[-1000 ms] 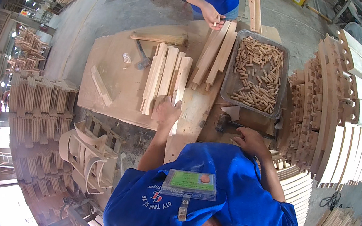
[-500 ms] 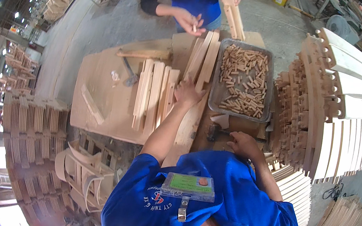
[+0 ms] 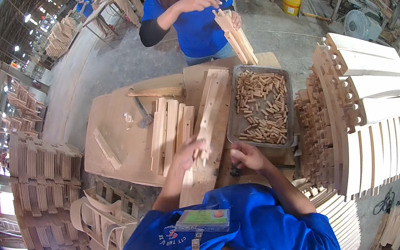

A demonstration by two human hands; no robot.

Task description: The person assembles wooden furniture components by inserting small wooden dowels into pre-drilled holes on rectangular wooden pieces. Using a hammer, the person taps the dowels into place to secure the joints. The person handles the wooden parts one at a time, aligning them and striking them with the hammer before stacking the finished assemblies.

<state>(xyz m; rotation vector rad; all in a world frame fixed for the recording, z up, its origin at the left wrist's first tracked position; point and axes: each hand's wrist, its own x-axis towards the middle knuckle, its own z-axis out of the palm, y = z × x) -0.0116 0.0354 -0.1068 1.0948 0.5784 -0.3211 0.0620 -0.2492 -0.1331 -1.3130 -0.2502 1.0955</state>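
My left hand is closed around the near end of a long pale wooden slat, from which small dowel pegs stick out. The slat slants away from me over a wider board. My right hand has its fingers curled together just below the metal tray of loose wooden dowels. Whatever is in those fingers is hidden. Under that hand lies a dark tool, possibly a hammer, partly covered. Several cut slats lie side by side left of my left hand.
A hammer and a loose slat lie on the cardboard at left. Tall stacks of curved wooden parts rise at right. Across from me, a co-worker in blue holds a joined wooden piece.
My left hand has drawn nearer to me, now gripping a slat with pegs at its end. My right hand has shifted left and curled. The co-worker's free hand rose to their wooden piece.
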